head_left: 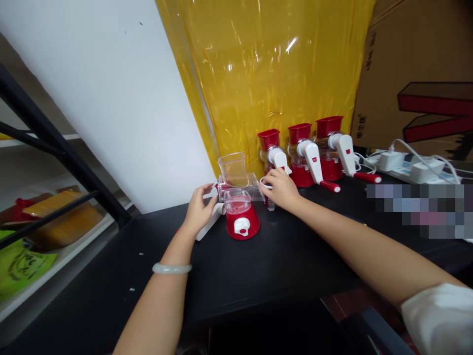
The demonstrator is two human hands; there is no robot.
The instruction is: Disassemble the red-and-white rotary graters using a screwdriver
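Red base (244, 213) under clear housing (240, 181), centre; pinching white-rimmed piece (265, 187) with right hand (283, 191) at three o'clock, seemingly for alignment; left hand (200, 209) half-curled at nine o'clock, grip unclear.

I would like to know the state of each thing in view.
Front machine: upright, no crank fitted
Loose crank: lying beside it, partly hidden
Three rear machines: upright, red tops on, cranks fitted
White adapters: apparently plugged in
Yellow sheet: hanging
Left hand: at front machine's left, grip unclear
Right hand: at front machine's right, grip unclear
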